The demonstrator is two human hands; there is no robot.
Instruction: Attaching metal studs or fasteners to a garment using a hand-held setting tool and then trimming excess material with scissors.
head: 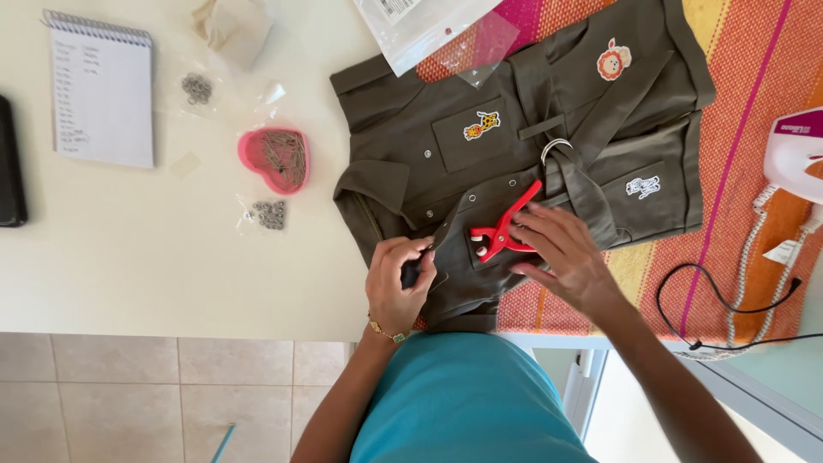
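An olive-green shirt (514, 163) with small cartoon patches lies spread on the white table (154, 257) and a striped cloth (746, 171). My left hand (399, 283) pinches the shirt's front edge near its collar, fingers closed on the fabric. Red snap pliers (504, 230) rest on the shirt by a row of metal snaps. My right hand (561, 253) lies over the pliers' handles, fingers spread and touching them.
A pink heart-shaped dish (276, 159) of pins, small bags of metal rings (197, 87) and snaps (270, 214), a spiral notepad (101, 90), and a clear plastic bag (429, 30) lie on the table. A white-and-purple iron (793, 154) with its cord stands at right.
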